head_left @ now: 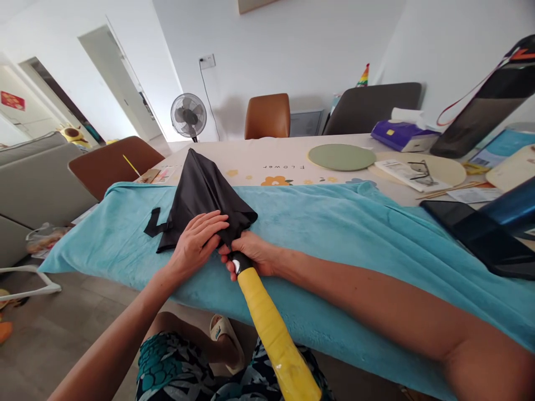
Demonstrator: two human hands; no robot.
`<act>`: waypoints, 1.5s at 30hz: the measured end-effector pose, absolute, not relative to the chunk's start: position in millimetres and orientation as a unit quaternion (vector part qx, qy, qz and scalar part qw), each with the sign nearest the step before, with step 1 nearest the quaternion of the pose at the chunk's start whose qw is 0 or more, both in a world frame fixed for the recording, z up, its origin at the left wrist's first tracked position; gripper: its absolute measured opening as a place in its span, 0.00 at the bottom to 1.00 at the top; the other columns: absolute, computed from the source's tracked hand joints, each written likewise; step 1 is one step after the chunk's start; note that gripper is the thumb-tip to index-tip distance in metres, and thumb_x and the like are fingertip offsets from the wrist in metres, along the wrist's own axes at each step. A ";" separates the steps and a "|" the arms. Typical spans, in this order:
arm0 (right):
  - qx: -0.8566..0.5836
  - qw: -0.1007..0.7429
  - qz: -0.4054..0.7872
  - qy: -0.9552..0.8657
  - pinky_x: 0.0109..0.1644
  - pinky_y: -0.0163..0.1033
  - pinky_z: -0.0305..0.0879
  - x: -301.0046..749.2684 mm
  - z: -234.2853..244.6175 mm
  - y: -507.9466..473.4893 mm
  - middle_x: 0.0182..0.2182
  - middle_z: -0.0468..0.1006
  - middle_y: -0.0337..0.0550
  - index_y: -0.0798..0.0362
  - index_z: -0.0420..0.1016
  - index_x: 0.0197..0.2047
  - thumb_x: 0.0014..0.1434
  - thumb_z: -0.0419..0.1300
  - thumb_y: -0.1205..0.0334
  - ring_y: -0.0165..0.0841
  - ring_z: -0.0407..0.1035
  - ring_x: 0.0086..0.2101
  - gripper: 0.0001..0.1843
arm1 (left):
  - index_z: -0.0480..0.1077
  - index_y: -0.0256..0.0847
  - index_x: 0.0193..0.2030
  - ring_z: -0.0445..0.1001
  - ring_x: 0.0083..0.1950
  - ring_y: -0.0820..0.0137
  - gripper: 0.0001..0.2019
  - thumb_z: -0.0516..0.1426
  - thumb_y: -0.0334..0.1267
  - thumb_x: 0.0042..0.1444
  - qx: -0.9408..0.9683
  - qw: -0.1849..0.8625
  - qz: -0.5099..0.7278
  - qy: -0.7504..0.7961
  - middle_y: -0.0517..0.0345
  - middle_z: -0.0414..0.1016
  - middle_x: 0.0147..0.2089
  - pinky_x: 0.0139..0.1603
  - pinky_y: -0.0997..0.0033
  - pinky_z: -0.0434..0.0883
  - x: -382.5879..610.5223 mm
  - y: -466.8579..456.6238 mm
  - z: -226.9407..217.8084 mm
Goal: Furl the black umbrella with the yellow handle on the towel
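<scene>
A black umbrella [204,195] lies folded on a turquoise blanket [326,234], its canopy bunched loosely and its tip pointing away from me. Its handle [271,334], wrapped in yellow tape, runs down toward my lap. My left hand [200,236] rests over the lower canopy with fingers stretched out together on the fabric. With fingers closed round the umbrella where the canopy meets the handle, my right hand [251,250] holds it just above a silver button. Part of that grip is hidden behind the fabric. A black strap [155,224] sticks out at the canopy's left.
Right of the blanket are a black phone or tablet [472,234], a dark bottle [489,106], a purple tissue pack [401,133] and glasses [420,170]. A green round mat [341,156] lies farther back. Chairs [267,116] and a fan [189,115] stand beyond the table.
</scene>
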State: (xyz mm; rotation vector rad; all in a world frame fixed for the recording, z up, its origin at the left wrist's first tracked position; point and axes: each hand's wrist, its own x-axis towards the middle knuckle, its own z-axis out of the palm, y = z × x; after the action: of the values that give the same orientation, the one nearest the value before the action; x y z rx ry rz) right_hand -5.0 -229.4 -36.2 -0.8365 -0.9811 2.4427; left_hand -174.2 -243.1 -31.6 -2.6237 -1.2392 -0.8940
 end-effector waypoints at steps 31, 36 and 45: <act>-0.310 0.164 0.850 -0.394 0.17 0.33 0.68 -4.6 -32.3 -233.4 0.13 0.67 0.36 0.58 0.64 0.23 0.50 0.55 0.71 0.27 0.63 0.13 0.06 | 0.70 0.43 0.44 0.67 0.54 0.66 0.13 0.53 0.38 0.52 -0.795 -0.073 -0.354 -0.487 0.56 0.71 0.51 0.56 0.62 0.64 -150.1 -237.5 7.2; -0.303 0.170 0.851 -0.394 0.19 0.33 0.69 -4.8 -34.8 -233.1 0.13 0.68 0.36 0.58 0.63 0.23 0.51 0.55 0.72 0.26 0.64 0.14 0.06 | 0.69 0.42 0.46 0.67 0.51 0.60 0.17 0.55 0.42 0.49 -0.845 0.030 -0.158 -0.509 0.53 0.72 0.49 0.50 0.59 0.65 -129.9 -195.6 6.6; -0.315 0.156 0.852 -0.389 0.19 0.33 0.68 -5.6 -33.3 -233.6 0.12 0.68 0.38 0.58 0.64 0.22 0.50 0.54 0.72 0.27 0.64 0.14 0.07 | 0.70 0.39 0.30 0.71 0.35 0.63 0.09 0.49 0.31 0.49 -0.825 0.227 -0.029 -0.516 0.51 0.74 0.31 0.42 0.59 0.60 -116.0 -164.5 28.3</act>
State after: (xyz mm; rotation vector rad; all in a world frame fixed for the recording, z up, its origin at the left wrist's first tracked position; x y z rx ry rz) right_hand -5.6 -233.6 -33.3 -0.9022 -1.1135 2.4387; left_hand -116.0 -164.5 28.3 -2.2737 -1.4227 -0.0787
